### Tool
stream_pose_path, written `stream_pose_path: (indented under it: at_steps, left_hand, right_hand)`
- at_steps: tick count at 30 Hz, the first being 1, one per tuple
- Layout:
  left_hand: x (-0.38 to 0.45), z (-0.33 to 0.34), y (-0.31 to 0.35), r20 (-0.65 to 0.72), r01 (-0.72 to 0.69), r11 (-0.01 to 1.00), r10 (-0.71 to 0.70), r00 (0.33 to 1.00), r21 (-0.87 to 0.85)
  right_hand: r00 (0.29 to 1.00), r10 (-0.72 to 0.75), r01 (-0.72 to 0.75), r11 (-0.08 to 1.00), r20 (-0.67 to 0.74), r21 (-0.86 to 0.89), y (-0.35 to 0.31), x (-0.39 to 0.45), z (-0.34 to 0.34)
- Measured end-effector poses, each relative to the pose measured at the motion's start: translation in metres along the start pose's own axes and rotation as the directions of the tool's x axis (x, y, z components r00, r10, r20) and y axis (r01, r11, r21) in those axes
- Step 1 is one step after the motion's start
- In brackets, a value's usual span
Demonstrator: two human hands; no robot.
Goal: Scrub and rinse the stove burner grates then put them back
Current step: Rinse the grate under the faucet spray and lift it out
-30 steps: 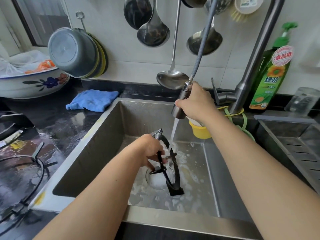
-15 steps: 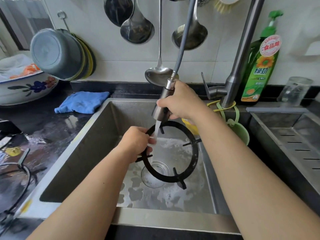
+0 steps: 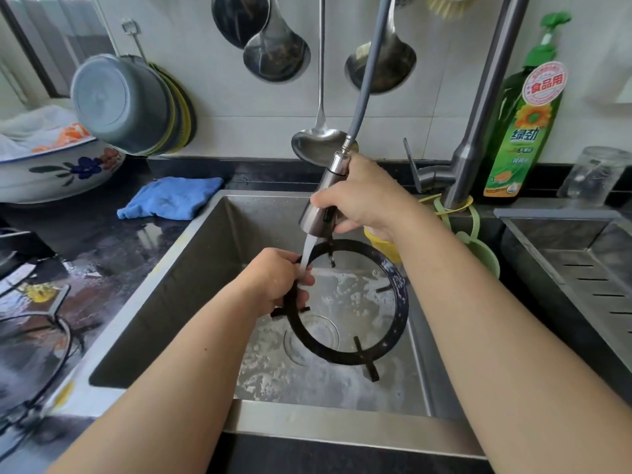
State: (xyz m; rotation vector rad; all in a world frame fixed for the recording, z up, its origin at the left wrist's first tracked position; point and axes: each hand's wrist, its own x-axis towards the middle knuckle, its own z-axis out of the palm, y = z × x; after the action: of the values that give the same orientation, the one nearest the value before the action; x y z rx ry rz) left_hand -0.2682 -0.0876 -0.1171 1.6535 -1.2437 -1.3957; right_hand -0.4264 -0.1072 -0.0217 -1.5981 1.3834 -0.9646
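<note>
A black ring-shaped burner grate (image 3: 400, 302) with short prongs is held over the steel sink (image 3: 164, 292). My left hand (image 3: 277, 282) grips its left rim. My right hand (image 3: 362, 196) holds the pull-out sprayer head (image 3: 321, 213) just above, and water streams onto the rim by my left fingers. Foam lies on the sink floor around the drain (image 3: 313, 336). A second wire grate (image 3: 51, 340) sits on the wet stove at the left.
A blue cloth (image 3: 171, 200) lies on the black counter behind the sink. The tap column (image 3: 478, 107) and a green soap bottle (image 3: 523, 124) stand at the back right, ladles hang on the wall, and a floral bowl (image 3: 51, 172) sits at far left.
The grate has turned from edge-on to facing me flat and risen in the sink. The sprayer stream now lands on its left rim by my left hand.
</note>
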Motion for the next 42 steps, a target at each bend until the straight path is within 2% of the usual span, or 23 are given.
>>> stream_pose_path:
  at_steps: [3, 9, 17, 21, 26, 33, 42]
  left_hand:
    - [-0.001, 0.001, -0.001, -0.022, 0.030, 0.998, -0.029, 0.999, 0.057]
    - [0.002, 0.001, -0.003, -0.073, 0.052, 0.991, -0.044, 0.996, 0.120]
    - [0.001, 0.002, 0.000, -0.098, 0.073, 0.989, -0.060, 0.993, 0.131]
    - [0.000, 0.003, 0.000, -0.096, 0.079, 0.985, -0.065, 0.993, 0.151]
    - [-0.001, 0.005, 0.001, -0.071, 0.073, 0.978, -0.060, 0.996, 0.198]
    - [0.001, 0.007, 0.001, -0.058, 0.060, 0.975, -0.049, 0.997, 0.214]
    - [0.003, 0.003, 0.002, -0.114, 0.080, 0.972, -0.056, 0.992, 0.222]
  right_hand:
    - [0.996, -0.015, 0.012, 0.999, -0.086, -0.036, 0.006, 0.004, -0.001]
    - [0.975, -0.052, 0.000, 0.972, -0.216, -0.236, 0.013, 0.010, -0.008]
    - [0.964, -0.019, -0.086, 0.921, -0.265, -0.381, 0.015, 0.009, -0.029]
    - [0.970, 0.006, -0.091, 0.936, -0.245, -0.341, 0.015, 0.009, -0.031]
    - [0.964, -0.077, -0.004, 0.952, -0.256, -0.305, 0.014, 0.011, -0.011]
    - [0.944, -0.127, 0.008, 0.932, -0.304, -0.363, 0.019, 0.013, -0.012]
    - [0.983, 0.077, -0.128, 0.939, -0.167, -0.319, 0.009, 0.006, -0.040]
